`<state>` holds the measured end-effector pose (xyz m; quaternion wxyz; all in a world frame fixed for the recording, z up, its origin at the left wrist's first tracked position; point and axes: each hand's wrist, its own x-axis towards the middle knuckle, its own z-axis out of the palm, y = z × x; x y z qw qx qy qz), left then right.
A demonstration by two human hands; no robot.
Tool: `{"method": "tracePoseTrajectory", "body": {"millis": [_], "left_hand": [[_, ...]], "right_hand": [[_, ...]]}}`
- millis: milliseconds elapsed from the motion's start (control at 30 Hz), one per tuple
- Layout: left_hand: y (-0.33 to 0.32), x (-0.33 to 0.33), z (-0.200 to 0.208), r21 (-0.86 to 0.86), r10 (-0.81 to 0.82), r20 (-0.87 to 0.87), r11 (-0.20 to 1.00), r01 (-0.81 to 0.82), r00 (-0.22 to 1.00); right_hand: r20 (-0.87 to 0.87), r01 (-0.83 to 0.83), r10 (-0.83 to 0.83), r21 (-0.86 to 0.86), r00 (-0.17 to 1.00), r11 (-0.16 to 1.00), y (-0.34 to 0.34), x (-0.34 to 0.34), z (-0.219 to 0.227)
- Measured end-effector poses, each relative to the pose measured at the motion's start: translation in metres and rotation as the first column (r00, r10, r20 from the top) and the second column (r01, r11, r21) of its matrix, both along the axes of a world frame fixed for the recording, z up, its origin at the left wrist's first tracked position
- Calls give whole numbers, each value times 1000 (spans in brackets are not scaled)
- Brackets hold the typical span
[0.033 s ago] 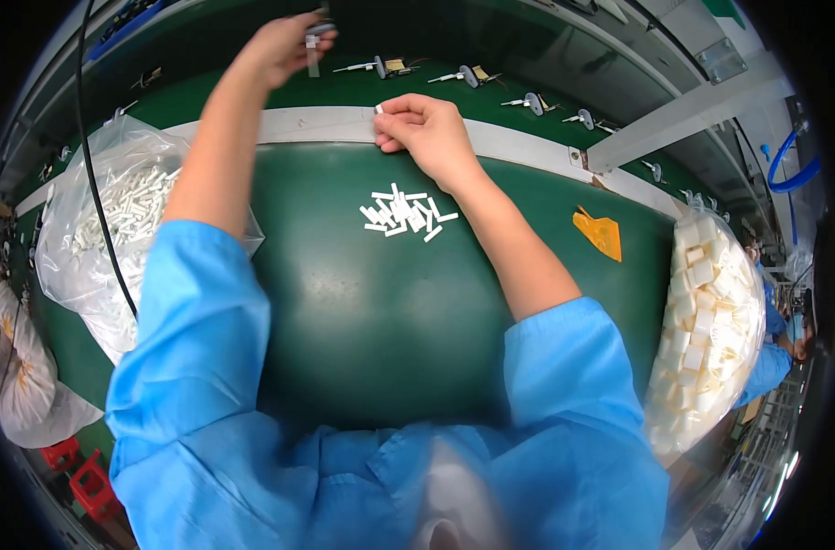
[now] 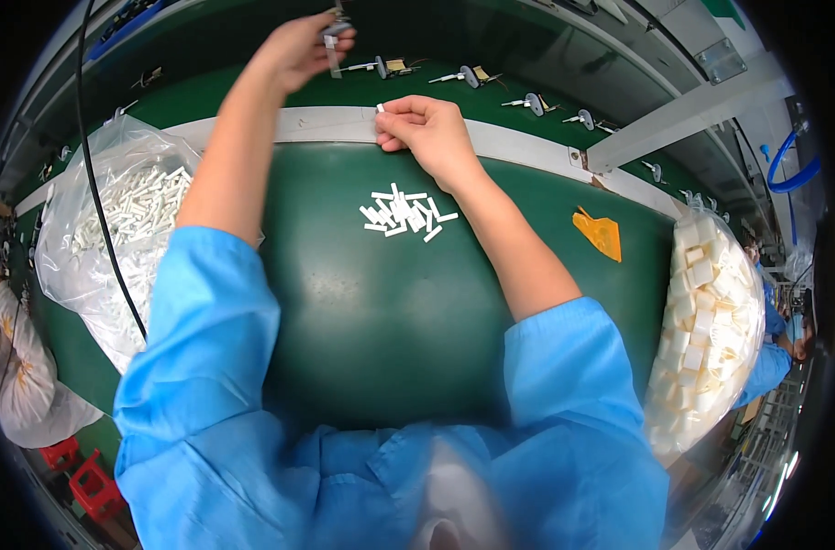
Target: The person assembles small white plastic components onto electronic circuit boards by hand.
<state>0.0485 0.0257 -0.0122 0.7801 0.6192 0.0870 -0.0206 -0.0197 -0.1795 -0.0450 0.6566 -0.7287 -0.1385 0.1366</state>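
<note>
My left hand (image 2: 300, 55) reaches over the green belt beyond the white rail, its fingers closed on a small part with a grey disc (image 2: 336, 29) and a pale strip hanging down, slightly blurred. Over the white rail, my right hand (image 2: 426, 133) pinches a short white tube (image 2: 380, 108) between thumb and forefinger. Nearer me, a loose pile of white tubes (image 2: 402, 211) lies on the green table (image 2: 344, 348). Similar disc parts with white shafts and yellowish pieces, among them one disc part (image 2: 381, 67) close to my left hand, lie in a row along the belt.
At left stands an open clear bag of white tubes (image 2: 133, 211), with a black cable (image 2: 96, 192) hanging before it. A bag of cream blocks (image 2: 702, 321) sits at right, near an orange scrap (image 2: 599, 234). A white post (image 2: 683, 115) rises at the far right.
My left hand and forearm have shifted a little to the right, carrying the disc part closer to the row. My right hand stays almost where it was, still pinching the tube.
</note>
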Motion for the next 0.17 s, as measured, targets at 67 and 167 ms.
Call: {"method": "tracePoseTrajectory", "body": {"millis": [67,167], "left_hand": [[-26,0,-20,-342,-32,57,939,50,998],[-48,-18,-26,-556,-30,94,828,78,995]], "right_hand": [[-46,41,-35,140,998,989,4,1,-4],[-22,48,-47,54,999,997,1,5,-8]]}}
